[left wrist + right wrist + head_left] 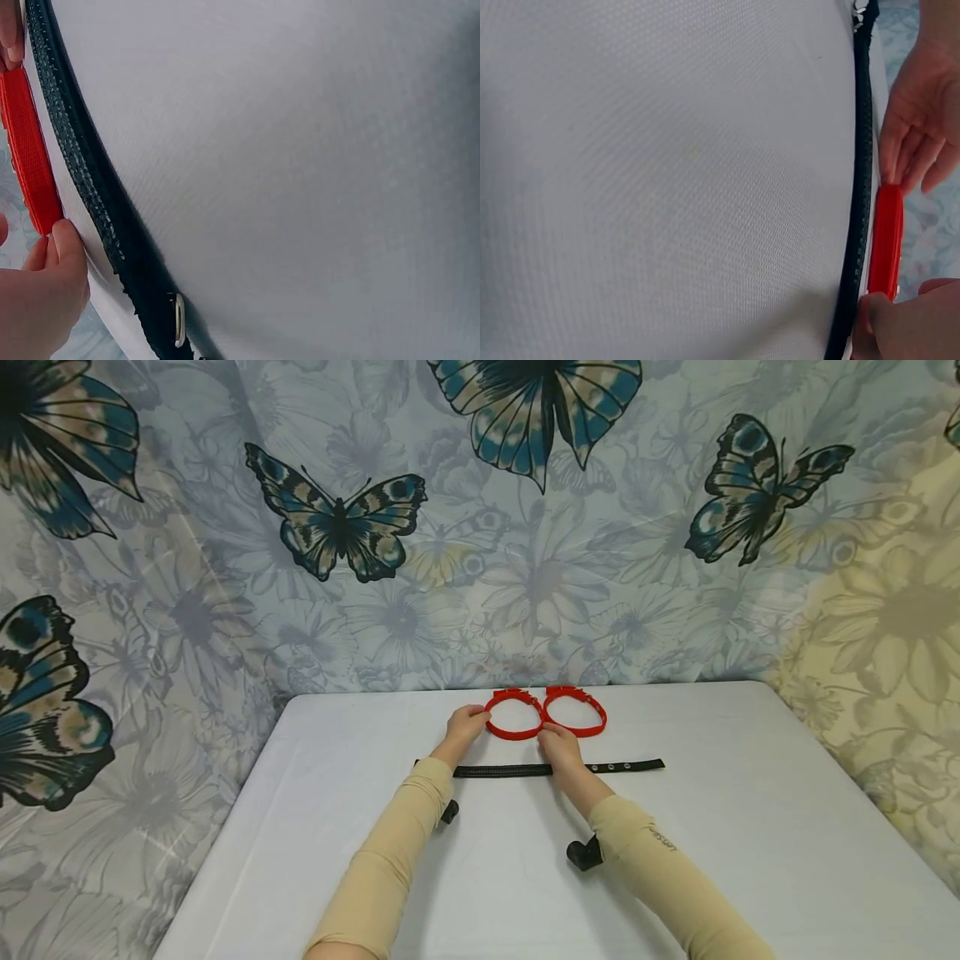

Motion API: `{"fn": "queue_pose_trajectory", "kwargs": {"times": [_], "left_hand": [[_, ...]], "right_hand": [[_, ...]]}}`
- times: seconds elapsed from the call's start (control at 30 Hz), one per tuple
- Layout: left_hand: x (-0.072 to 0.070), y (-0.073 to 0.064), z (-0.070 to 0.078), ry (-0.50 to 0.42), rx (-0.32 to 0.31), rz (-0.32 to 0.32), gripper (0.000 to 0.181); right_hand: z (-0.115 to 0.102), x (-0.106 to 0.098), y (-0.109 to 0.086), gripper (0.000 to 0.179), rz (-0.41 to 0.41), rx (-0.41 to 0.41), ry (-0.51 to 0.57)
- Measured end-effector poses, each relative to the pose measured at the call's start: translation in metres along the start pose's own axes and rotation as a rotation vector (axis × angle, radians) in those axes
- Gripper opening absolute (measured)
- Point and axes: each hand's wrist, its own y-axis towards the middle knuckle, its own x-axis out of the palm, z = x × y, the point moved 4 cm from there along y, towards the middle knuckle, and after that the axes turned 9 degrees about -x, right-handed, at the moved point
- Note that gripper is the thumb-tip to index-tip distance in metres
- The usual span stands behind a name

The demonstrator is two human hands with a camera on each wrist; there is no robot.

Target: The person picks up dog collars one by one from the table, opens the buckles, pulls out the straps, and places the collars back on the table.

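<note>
Two red collars [513, 736] with buckles stand as round loops, side by side, near the far edge of the white table. My left hand [467, 724] pinches the left loop at its left side. At that loop's right side, close to where the two loops meet, my right hand [561, 746] grips the band. The second red collar [588, 732] is just right of it. Nearer to me, a black collar [502, 771] lies stretched out straight under my wrists, with eyelets at its right end. Its metal ring [180, 320] shows in the left wrist view.
The white table [750, 827] reaches back to a wall covering [540, 627] printed with butterflies and flowers. Small black devices [585, 853] hang under both forearms, above the tabletop.
</note>
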Motion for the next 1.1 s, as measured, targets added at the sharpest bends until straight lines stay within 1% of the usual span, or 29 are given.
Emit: {"fn": "queue_pose_trajectory", "kwargs": {"times": [0.2, 0.27, 0.43, 0.53, 0.67, 0.8, 0.93, 1.1], "left_hand": [[0.0, 0.0, -0.001, -0.039, -0.022, 0.051, 0.036], [0.0, -0.001, -0.001, -0.076, -0.036, 0.07, 0.035], [-0.001, -0.005, -0.003, -0.207, -0.064, 0.107, 0.034], [-0.003, -0.008, -0.005, -0.252, -0.082, 0.119, 0.034], [-0.005, -0.013, -0.007, -0.322, -0.093, 0.097, 0.034], [-0.007, -0.019, -0.006, -0.39, -0.068, 0.066, 0.034], [-0.009, -0.025, -0.005, -0.418, -0.057, 0.042, 0.033], [-0.014, -0.034, -0.005, -0.45, -0.056, -0.011, 0.036]], "right_hand": [[-0.001, 0.001, 0.0, 0.052, 0.007, -0.01, -0.023], [-0.002, 0.002, -0.001, 0.05, 0.011, -0.008, -0.01], [-0.003, 0.004, -0.003, 0.047, 0.003, 0.013, 0.057], [-0.001, 0.002, -0.002, 0.047, -0.009, 0.023, 0.084], [0.0, -0.003, 0.0, 0.05, -0.01, 0.032, 0.12], [0.0, -0.006, 0.003, 0.053, -0.009, 0.051, 0.174], [0.0, -0.008, 0.001, 0.05, -0.021, 0.075, 0.203], [-0.002, -0.011, -0.005, 0.052, -0.064, 0.071, 0.208]]}}
